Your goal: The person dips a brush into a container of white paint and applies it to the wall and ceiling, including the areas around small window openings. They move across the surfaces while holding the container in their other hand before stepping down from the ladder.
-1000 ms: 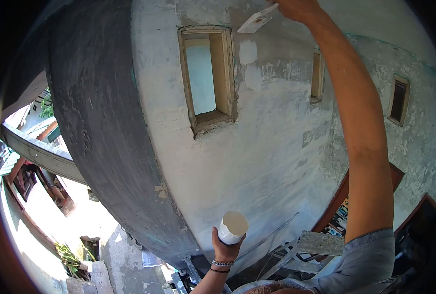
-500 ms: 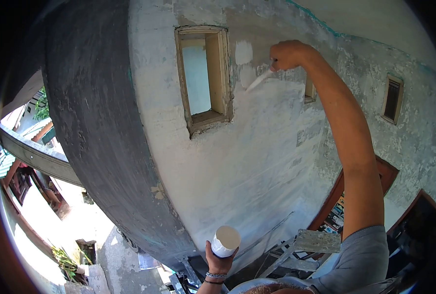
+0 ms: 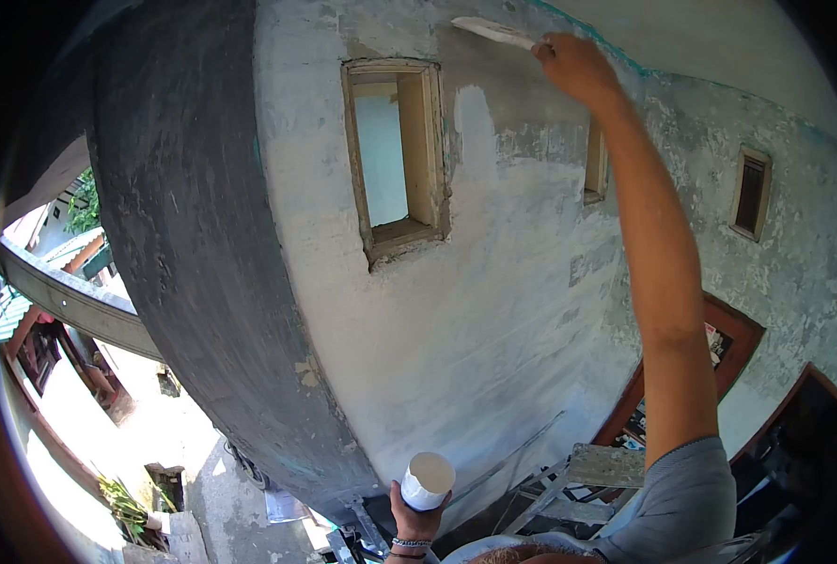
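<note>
Fingers of R hand closed tight round handle of putty knife, arm stretched high. Blade lies flat vs grey wall, near its top edge, above & right of window recess. White strip runs down wall just beside recess's right frame, below blade. L hand low at bottom of view, fingers wrapped round white tub, held about upright, top showing white. Bracelets on L wrist. 2 small windows further right. Wooden plank near grey sleeve.
</note>
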Demonstrator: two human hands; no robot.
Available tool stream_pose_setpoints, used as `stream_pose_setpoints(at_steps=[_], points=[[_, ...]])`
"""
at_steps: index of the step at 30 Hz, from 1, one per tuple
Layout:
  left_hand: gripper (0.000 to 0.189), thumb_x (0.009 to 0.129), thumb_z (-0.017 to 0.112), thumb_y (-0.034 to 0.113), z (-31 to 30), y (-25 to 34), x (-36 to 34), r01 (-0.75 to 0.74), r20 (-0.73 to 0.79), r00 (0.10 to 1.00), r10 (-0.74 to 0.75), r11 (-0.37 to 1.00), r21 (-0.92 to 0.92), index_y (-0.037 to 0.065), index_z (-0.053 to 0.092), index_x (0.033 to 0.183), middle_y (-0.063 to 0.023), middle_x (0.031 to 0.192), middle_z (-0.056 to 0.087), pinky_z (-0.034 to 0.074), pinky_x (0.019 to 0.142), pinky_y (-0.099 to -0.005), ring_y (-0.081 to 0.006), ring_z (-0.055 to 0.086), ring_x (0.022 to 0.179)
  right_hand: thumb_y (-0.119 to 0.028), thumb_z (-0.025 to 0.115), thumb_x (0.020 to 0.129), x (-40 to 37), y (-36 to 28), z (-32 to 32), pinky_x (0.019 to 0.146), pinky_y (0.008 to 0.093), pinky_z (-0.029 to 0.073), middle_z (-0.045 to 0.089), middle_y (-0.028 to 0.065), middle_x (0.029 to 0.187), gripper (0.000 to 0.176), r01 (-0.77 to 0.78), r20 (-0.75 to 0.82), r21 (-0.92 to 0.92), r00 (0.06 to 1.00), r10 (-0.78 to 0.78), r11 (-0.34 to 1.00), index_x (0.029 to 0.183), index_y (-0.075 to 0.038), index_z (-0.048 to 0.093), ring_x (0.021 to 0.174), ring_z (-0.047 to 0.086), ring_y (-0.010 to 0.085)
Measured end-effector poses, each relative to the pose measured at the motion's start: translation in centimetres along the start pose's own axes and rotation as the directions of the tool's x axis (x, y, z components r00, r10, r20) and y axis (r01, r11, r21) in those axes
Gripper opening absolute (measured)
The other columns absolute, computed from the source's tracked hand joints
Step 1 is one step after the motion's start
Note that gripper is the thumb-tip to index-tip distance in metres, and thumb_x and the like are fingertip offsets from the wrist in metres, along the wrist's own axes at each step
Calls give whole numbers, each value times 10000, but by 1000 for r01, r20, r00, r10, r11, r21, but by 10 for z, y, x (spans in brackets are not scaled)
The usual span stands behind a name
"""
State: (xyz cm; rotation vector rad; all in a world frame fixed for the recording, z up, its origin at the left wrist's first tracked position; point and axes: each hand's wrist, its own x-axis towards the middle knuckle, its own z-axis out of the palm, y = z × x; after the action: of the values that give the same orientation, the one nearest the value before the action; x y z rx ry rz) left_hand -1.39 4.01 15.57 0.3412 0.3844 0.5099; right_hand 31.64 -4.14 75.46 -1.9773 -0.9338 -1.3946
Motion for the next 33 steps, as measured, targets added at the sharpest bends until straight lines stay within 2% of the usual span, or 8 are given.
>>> stream_pose_setpoints(at_steps=[4,7,13,16,22,25,31,33], points=[[646,909,344,637,2,2,-8,-14,-23,1000,15,1000,6,201,469,1371,-41,1368,521,291,1064,-559,-303,461,1282,-295,528,943,-74,-20,55,809,473,520,682,174,1012,296,-92,50,95,995,87,991,1073,-70,670,952,654,364],[630,914,346,626,-1,5,-13,-12,-25,1000,12,1000,8,206,473,1367,-35,1369,519,276,1071,-557,-296,456,1283,-284,521,951,-113,-15,54,802,471,521,685,172,995,299,-34,114,60,993,27,998,1095,-69,671,937,658,364],[625,909,356,627,-7,8,-19,-29,-13,999,29,999,21,204,491,1348,-29,1354,531,283,1058,-558,-294,465,1271,-268,527,946,-67,-17,23,810,476,521,689,167,984,279,-102,-11,167,994,105,981,1055,-65,685,920,662,359],[625,906,359,628,-1,6,-20,-49,-29,998,50,999,13,202,497,1341,-31,1349,536,282,1056,-559,-292,468,1268,-257,535,938,-47,-33,28,813,479,522,690,162,993,275,-109,28,20,994,109,994,1060,-62,686,923,664,357],[618,903,375,626,-9,7,-27,-18,-26,999,19,999,41,208,500,1340,-29,1348,536,287,1048,-557,-291,477,1256,-249,544,929,-96,-20,42,809,478,529,688,149,992,262,-41,-5,35,999,42,999,1023,-49,685,933,663,353],[623,901,375,629,-10,10,-29,-24,-10,1000,24,998,57,211,495,1347,-31,1353,533,283,1050,-561,-292,471,1265,-255,544,931,-84,-18,36,810,474,531,685,148,978,263,-65,-26,136,997,70,989,997,-41,682,934,662,351],[624,909,364,624,-5,9,-32,-27,-19,999,28,999,46,205,490,1353,-39,1356,530,290,1050,-562,-294,465,1275,-271,545,934,-74,-20,41,805,471,532,684,152,974,275,-103,50,10,993,103,995,991,-39,681,935,662,346],[618,912,362,622,-6,9,-34,-15,-18,1000,16,999,52,204,494,1348,-38,1350,534,300,1041,-561,-294,471,1267,-272,547,933,-76,-16,38,804,471,533,682,154,974,277,-112,17,69,994,112,991,986,-35,680,932,662,347]])
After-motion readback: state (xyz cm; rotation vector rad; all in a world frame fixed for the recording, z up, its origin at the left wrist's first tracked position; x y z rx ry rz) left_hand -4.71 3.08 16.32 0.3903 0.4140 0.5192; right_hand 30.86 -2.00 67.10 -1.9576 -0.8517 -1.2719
